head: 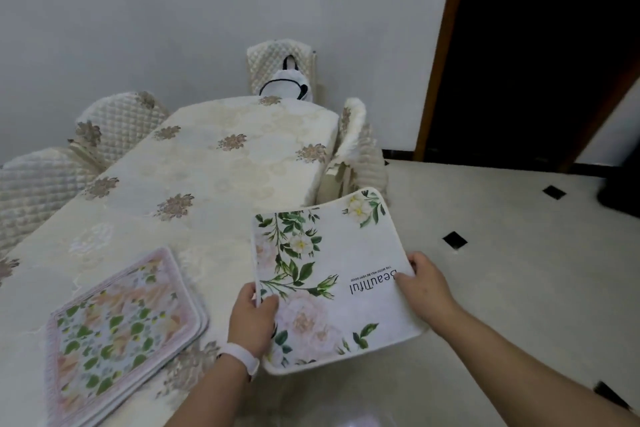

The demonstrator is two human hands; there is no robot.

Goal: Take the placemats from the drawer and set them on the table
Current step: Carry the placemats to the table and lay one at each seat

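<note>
I hold a white placemat (329, 274) printed with green leaves, pale flowers and the word "Beautiful". It hangs in the air over the near right edge of the table (221, 163), slightly curved. My left hand (252, 315), with a white wristband, pinches its left edge. My right hand (426, 284) grips its right edge. A stack of pink-bordered floral placemats (121, 333) lies flat on the table's near left part. The drawer is out of view.
A cream floral cloth covers the table. Quilted chairs stand on the left (114, 128), at the far end (280, 69) and on the right (360, 152). A white bag (284, 85) sits on the far chair. Tiled floor (519, 270) and a dark doorway (540, 45) lie to the right.
</note>
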